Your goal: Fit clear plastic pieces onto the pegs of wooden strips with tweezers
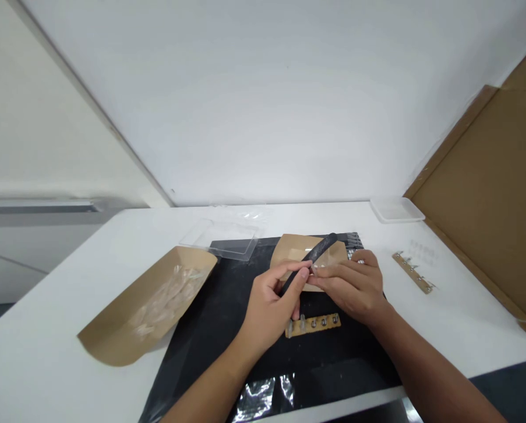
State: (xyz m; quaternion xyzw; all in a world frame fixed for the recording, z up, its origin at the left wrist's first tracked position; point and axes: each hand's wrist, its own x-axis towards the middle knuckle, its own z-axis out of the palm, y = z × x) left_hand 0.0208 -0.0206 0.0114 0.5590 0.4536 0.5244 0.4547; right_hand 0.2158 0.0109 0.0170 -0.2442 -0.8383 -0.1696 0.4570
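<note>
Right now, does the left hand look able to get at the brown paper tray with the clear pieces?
Probably yes: nothing seems to stand between the left hand and the brown paper tray, only black mat. But its fingers now hold a black strip.

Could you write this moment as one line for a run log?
left hand: holds dark curved strip | right hand: fingertips touching strip | below: studded tan strip on black mat
</note>
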